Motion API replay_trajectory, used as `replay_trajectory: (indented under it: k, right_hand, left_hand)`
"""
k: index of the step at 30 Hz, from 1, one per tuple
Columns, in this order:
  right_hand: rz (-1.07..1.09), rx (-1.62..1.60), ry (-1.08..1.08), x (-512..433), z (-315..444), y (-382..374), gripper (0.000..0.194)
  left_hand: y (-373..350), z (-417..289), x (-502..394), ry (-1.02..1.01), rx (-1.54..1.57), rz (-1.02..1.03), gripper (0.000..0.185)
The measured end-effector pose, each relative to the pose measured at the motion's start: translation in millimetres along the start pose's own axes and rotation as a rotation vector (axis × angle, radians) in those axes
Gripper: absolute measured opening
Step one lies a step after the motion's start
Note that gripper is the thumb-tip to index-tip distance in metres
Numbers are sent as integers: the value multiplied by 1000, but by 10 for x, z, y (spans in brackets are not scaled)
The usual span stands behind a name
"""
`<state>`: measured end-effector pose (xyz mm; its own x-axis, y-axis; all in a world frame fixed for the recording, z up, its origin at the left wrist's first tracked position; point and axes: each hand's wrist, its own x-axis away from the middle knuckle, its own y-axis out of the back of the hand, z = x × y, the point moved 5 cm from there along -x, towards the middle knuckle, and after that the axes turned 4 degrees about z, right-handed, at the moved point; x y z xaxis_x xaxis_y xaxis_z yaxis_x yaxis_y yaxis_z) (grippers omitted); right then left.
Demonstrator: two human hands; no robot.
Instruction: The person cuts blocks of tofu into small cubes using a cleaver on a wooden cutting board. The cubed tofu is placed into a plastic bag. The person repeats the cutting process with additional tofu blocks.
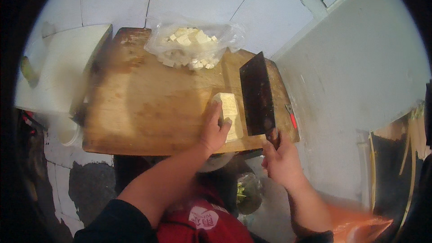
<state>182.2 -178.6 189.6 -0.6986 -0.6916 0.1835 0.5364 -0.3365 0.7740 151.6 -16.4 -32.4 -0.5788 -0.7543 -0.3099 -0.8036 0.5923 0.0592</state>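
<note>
On a wooden cutting board (162, 108) lies a pale block of what looks like tofu (229, 111), near the board's front edge. My left hand (216, 130) rests against the block's left side, its fingers and thumb touching it. A cleaver (258, 98) with a wide dark blade is in my right hand (281, 158), which is closed around the handle. The blade points away from me, to the right of the block and apart from it. At the board's far edge a clear plastic bag (155, 42) holds pale cubes (192, 37); more cubes (202, 63) show at its near side.
A small tool with a red handle (293, 120) lies at the board's right edge, beside the wall (337, 74). A white surface (67, 64) stands at the left. Below the board are a container with green pieces (249, 194) and an orange plastic bag (357, 224).
</note>
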Motion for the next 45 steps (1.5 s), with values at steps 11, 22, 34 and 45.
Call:
replay_trajectory:
  k: [11,22,34,45]
  right_hand:
    - [112,-85,-104,109,-227,-93,27]
    - [147,-58,-92,-1,-246,-165,27]
    - [131,54,-47,17,-287,-168,33]
    - [181,64,-94,-51,-222,-225,32]
  left_hand:
    - [-3,-67,1,-43,-53,15,76]
    - [20,-49,-25,-89,-57,1,76]
    - [17,-38,-22,-50,-87,11,81]
    - [26,-62,-25,-49,-77,-18,79]
